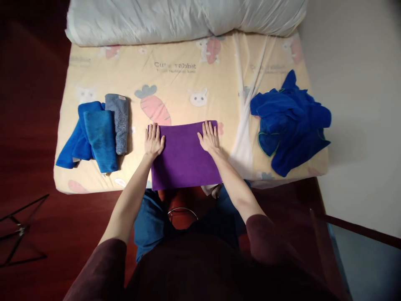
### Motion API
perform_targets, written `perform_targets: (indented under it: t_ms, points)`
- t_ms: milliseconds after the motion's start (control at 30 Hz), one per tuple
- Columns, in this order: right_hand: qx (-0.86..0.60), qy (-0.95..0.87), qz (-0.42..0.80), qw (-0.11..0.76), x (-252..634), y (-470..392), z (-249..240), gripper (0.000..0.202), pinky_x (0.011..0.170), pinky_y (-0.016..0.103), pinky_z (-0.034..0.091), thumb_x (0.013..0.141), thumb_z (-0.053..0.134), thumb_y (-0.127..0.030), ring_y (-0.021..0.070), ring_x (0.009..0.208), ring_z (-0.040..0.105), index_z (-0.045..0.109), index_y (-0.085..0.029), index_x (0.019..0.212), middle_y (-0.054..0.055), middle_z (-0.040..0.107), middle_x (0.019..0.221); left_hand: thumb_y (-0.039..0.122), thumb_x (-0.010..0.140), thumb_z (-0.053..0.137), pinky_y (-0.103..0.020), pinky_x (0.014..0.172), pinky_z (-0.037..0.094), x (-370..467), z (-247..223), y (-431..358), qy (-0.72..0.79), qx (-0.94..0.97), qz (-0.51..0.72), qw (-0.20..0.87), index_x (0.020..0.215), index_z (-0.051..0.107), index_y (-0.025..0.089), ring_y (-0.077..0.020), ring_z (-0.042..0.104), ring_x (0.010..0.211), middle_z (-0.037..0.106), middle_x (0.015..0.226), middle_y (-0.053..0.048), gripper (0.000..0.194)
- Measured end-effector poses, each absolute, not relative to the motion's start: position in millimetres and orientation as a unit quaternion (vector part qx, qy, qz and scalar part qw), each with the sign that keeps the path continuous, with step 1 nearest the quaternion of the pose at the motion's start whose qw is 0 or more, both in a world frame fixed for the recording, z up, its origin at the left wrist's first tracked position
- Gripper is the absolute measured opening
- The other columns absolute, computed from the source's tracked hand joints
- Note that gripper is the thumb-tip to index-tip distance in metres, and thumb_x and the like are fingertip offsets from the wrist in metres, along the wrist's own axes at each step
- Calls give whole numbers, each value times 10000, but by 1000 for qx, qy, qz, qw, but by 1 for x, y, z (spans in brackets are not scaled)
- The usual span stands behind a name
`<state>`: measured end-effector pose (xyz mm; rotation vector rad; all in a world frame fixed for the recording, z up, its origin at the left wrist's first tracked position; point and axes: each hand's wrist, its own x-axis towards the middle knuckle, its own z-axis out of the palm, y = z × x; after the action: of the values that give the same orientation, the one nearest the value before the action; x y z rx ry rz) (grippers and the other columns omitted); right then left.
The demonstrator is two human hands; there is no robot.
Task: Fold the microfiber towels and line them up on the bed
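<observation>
A purple towel (186, 156) lies spread flat at the front edge of the bed, its near edge reaching the mattress edge. My left hand (153, 141) rests flat on its far left corner with the fingers pointing away from me. On the far right corner, my right hand (209, 137) presses down in the same way, fingers stretched out. To the left lie rolled or folded blue towels (99, 129) and a grey towel (117, 121) beside them. A crumpled heap of blue cloths (288, 123) sits to the right.
The bed has a yellow sheet (175, 88) with rabbits and carrots. A pale rolled quilt (184, 21) lies along its back. A white wall (354, 83) stands at the right, and black stand legs (20, 230) are on the red-brown floor (28, 125) at left.
</observation>
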<state>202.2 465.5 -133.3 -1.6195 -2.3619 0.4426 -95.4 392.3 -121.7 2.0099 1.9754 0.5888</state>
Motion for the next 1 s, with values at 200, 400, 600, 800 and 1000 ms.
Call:
perform_targets:
  t_ms: [200,400,600,800,1000]
  points:
    - [-484,-851,175,101,237,372,-116,669,1324,503,73,1075,303,-436,248,1602,106,194,-112,1649,87,175,1718,446,1038,304,-524,1301,87,-86,-119,290,651,722,172,159,1625,254,114,-269,131,1592,213,1699,-136,676]
    - [-525,-824,183,112,277,341,-121,651,1316,541,71,1072,324,-401,256,1602,111,207,-121,1647,99,184,1713,459,1032,313,-526,1301,87,-108,-124,249,690,683,176,160,1630,243,130,-268,146,1590,206,1701,-136,686]
    - [-534,-818,162,141,280,306,-116,585,1310,567,103,1061,333,-306,267,1594,153,316,-124,1616,104,256,1690,431,1027,314,-555,1292,112,-100,-112,225,692,681,188,145,1598,319,112,-293,127,1591,218,1695,-160,654]
    - [-448,-851,218,166,310,244,-115,504,1289,479,294,1034,356,-220,222,1519,374,534,-164,1502,86,474,1581,386,986,425,-524,1280,229,-96,-110,154,599,757,166,203,1498,500,184,-291,270,1555,372,1641,-129,556]
    - [-448,-848,210,188,319,225,-113,469,1221,515,414,933,545,-201,263,1459,471,643,-168,1391,116,560,1506,145,818,465,-526,1239,331,-93,-107,143,621,741,175,188,1414,592,204,-299,389,1498,472,1577,-127,612]
